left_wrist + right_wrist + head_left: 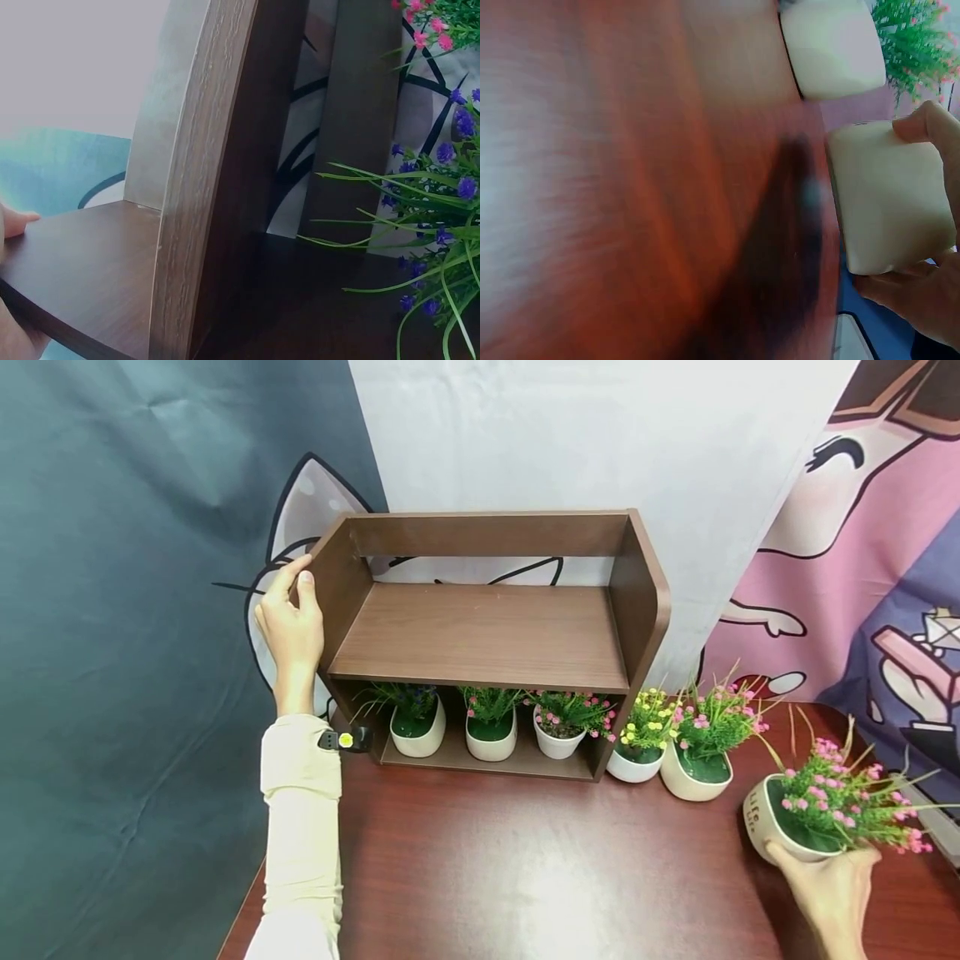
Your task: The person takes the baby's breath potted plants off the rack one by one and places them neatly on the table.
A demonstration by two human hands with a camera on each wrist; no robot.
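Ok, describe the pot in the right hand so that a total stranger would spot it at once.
Find the brown shelf, then go right along the table, past a yellow-flowered pot and a pink-flowered pot. The cream pot farthest right is yours. It has pink flowers too, but it alone is gripped by the right hand and shows lettering reading Life.

Near the back edge of the glossy red-brown surface (540,852) stand a brown shelf (480,635), a yellow-flowered pot (636,766) and a pink-flowered pot (693,777).
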